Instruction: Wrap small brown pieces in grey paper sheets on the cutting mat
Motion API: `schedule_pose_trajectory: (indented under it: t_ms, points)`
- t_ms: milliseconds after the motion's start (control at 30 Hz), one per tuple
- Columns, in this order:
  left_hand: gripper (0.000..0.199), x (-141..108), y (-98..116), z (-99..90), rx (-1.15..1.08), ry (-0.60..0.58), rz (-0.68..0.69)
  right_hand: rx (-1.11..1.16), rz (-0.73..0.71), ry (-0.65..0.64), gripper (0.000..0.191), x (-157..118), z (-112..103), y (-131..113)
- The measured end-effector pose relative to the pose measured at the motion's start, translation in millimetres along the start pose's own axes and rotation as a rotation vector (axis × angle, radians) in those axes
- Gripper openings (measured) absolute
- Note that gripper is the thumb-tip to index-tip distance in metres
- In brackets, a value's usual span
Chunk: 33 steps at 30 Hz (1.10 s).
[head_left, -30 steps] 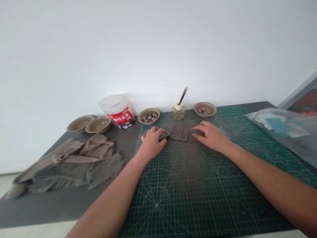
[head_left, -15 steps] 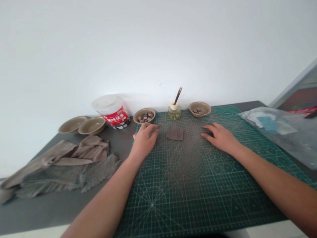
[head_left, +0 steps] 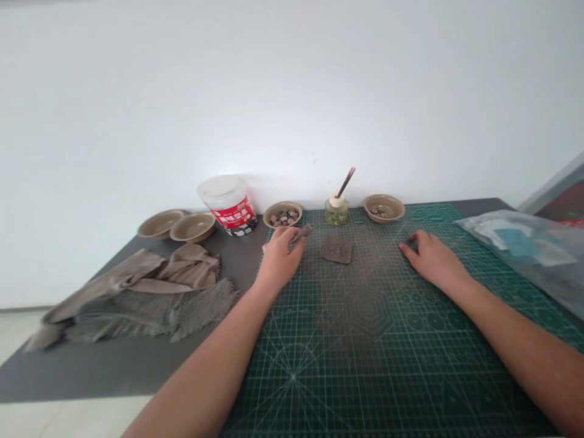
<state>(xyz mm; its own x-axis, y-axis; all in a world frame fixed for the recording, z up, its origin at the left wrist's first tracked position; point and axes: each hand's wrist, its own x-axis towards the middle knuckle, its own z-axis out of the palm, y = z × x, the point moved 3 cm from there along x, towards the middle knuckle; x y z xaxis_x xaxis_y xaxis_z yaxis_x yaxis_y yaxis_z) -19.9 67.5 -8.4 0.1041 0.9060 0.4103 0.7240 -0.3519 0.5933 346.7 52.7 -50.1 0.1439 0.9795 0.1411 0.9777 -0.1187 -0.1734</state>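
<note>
My left hand (head_left: 280,258) is closed on a small flat brown-grey piece (head_left: 302,233), which sticks out beyond the thumb and fingers; its exact kind I cannot make out. To the right of that hand, a brown square card (head_left: 337,250) with handwritten marks lies on the green cutting mat (head_left: 319,371). My right hand (head_left: 435,261) rests low over the mat, right of the card, with a gap between thumb and index finger and nothing visible in it. Behind my left hand stands a bowl of small stone-like pieces (head_left: 283,217), its front partly covered by the fingers.
A reed diffuser (head_left: 336,210) and a bowl with a few pieces (head_left: 384,209) stand along the wall. Leftward are a red-labelled plastic jar (head_left: 232,213), two bowls (head_left: 193,227) and a crumpled cloth (head_left: 150,298). A clear plastic bag (head_left: 533,243) lies at the right.
The whole view has shifted, so things sit further right. My right hand has moved a little away from the card, its fingers more bent. My left hand keeps the flat piece, now tilted more upward.
</note>
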Motion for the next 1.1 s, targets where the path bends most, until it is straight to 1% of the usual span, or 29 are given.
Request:
schedule_pose_trajectory:
  t_ms: [67, 100, 133, 200, 267, 300, 333, 400, 467, 533, 633, 700, 767, 800, 833, 967, 1033, 1100]
  points:
    - [0.017, 0, 2, -3.5, -0.033, 0.043, 0.007, 0.022, -0.055, 0.034, 0.042, -1, -3, -10]
    - [0.015, 0, 3, -5.2, -0.055, 0.06, 0.012, 0.03, -0.104, 0.057, 0.041, -3, -5, -20]
    - [0.014, 0, 4, -6.6, -0.085, 0.071, 0.011, 0.038, -0.189, 0.072, 0.041, -6, -6, -33]
    - [0.015, -1, 5, -7.7, -0.175, 0.067, -0.017, 0.065, -0.42, 0.039, 0.045, -13, -7, -67]
    - [0.016, -1, 6, -5.5, -0.338, 0.031, -0.074, 0.078, -0.591, 0.003, 0.053, -16, -6, -102]
    - [0.016, -2, 6, -3.2, -0.438, 0.003, -0.103, 0.064, -0.634, -0.001, 0.052, -15, -5, -117]
    - [0.017, -2, 7, -0.4, -0.538, -0.028, -0.126, 0.031, -0.651, 0.012, 0.048, -13, -4, -129]
    - [0.021, -3, 8, 5.8, -0.716, -0.094, -0.156, -0.021, -0.684, 0.015, 0.032, -6, -1, -142]
    - [0.024, -4, 10, 11.1, -0.838, -0.136, -0.178, -0.041, -0.69, 0.022, 0.029, 1, -1, -141]
    - [0.028, -5, 10, 14.9, -0.921, -0.167, -0.198, -0.054, -0.672, 0.036, 0.028, 5, -1, -129]
    - [0.032, -6, 12, 17.7, -0.975, -0.208, -0.206, -0.061, -0.642, 0.039, 0.029, 3, -3, -109]
    - [0.032, -6, 12, 17.4, -0.982, -0.214, -0.196, -0.039, -0.649, 0.038, 0.035, 0, -3, -104]
    - [0.031, -6, 11, 16.2, -0.985, -0.198, -0.184, -0.014, -0.674, 0.046, 0.051, 1, -2, -109]
    - [0.03, -6, 10, 15.7, -0.987, -0.191, -0.181, -0.018, -0.697, 0.044, 0.056, 3, 0, -114]
    - [0.03, -5, 9, 15.3, -0.988, -0.181, -0.18, -0.039, -0.717, 0.048, 0.056, 6, 2, -119]
    - [0.038, -4, 6, 16.9, -0.988, -0.18, -0.194, -0.083, -0.806, 0.059, 0.037, 17, 8, -137]
    - [0.041, -5, 7, 18.9, -0.981, -0.206, -0.191, -0.091, -0.84, 0.068, 0.033, 18, 7, -139]
    - [0.042, -6, 8, 20.4, -0.975, -0.237, -0.187, -0.1, -0.862, 0.083, 0.035, 15, 4, -137]
